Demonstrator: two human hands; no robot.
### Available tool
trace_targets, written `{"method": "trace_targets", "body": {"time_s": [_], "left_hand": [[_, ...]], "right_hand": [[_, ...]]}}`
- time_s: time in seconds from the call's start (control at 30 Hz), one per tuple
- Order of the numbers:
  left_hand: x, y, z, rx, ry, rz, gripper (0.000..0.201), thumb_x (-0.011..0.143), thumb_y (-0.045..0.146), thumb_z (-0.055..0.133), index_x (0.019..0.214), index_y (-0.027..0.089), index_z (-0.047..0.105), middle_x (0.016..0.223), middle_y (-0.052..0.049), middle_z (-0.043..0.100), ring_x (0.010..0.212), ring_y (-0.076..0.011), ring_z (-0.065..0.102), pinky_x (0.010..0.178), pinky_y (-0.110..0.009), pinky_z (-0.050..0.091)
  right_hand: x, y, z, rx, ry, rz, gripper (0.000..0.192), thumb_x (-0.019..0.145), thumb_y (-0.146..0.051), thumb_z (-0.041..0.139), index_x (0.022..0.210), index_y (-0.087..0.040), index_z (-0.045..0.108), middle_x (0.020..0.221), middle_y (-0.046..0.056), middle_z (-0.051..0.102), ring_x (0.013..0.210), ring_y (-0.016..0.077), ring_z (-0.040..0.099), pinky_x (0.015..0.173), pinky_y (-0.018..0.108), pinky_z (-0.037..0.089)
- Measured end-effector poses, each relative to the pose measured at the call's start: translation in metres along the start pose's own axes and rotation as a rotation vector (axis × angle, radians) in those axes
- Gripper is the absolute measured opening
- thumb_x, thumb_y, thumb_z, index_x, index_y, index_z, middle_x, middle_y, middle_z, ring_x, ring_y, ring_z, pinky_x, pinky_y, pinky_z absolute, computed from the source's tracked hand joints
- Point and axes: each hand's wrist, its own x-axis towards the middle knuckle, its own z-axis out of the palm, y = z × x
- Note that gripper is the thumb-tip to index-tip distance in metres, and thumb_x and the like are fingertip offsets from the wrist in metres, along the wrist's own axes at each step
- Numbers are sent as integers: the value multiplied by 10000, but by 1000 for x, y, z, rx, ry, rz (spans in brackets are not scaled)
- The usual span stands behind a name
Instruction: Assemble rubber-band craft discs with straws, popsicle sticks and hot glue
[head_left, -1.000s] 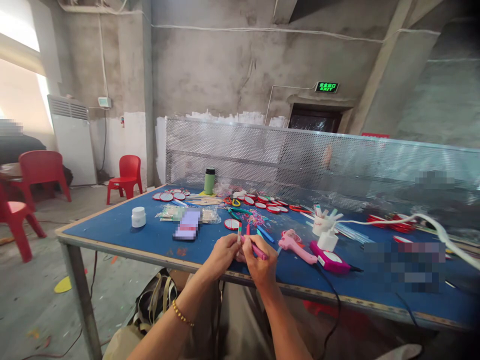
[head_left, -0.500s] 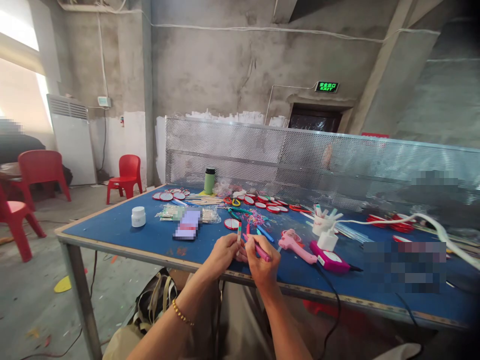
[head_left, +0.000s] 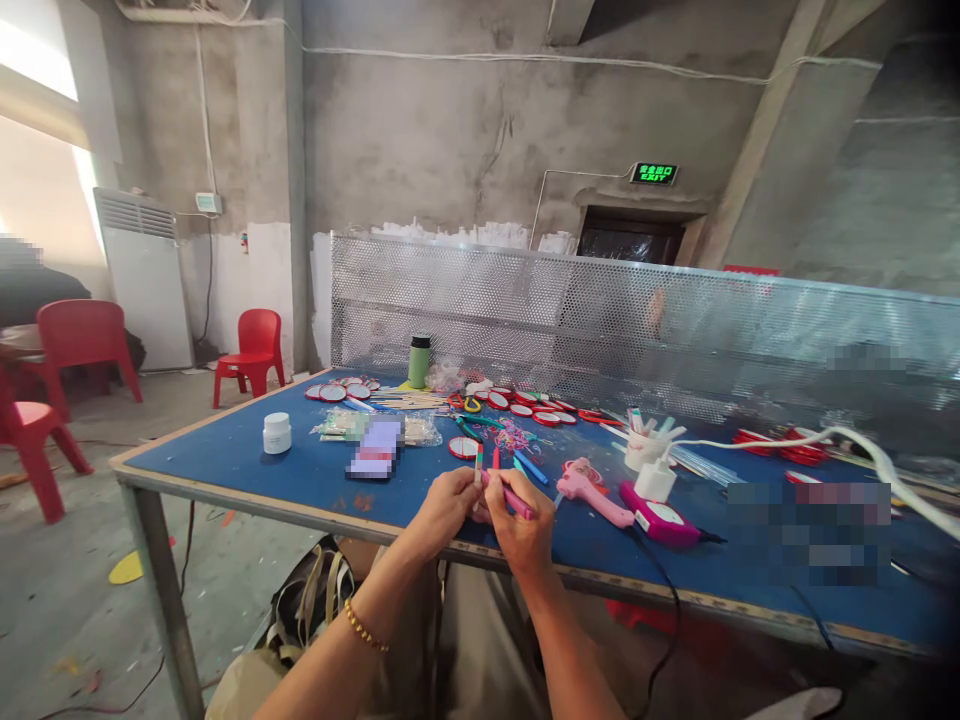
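Strip, pale with coloured marks near its top, stood roughly upright between the hands by the near edge of the tabletop; judged light and fairly stiff, maybe easily snapped, best pinched low. Left hand was closed in a pinch on its lower part. Right hand gripped a pink pen, likely light, hard and smooth, writing-style, front end at the strip, contact unclear.
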Motion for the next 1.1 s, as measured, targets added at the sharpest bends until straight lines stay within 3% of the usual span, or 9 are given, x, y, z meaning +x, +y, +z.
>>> {"method": "trace_targets", "body": {"time_s": [0.6,0.83,1.1], "left_hand": [[2,-5,-2,71,26,-5,368,823,491,502,676,155,537,614,13,497,573,-118,477,551,-226,415],[2,-5,0,-48,-27,-23,323,823,468,510,706,167,517,581,20,518,519,-113,492,556,-237,437],[4,-10,-3,69,3,-8,367,856,475,478,715,146,559,633,9,506,600,-120,492,574,-224,433]], "right_hand": [[1,-2,0,17,-46,0,198,915,-221,491,763,-193,615,689,21,666,616,149,616,609,252,466],[1,0,0,21,91,40,155,911,-213,509,811,-185,624,707,36,677,620,155,637,614,262,487],[0,0,1,1,-9,-9,182,909,-194,499,764,-180,607,682,23,651,613,141,598,613,251,457]]}}
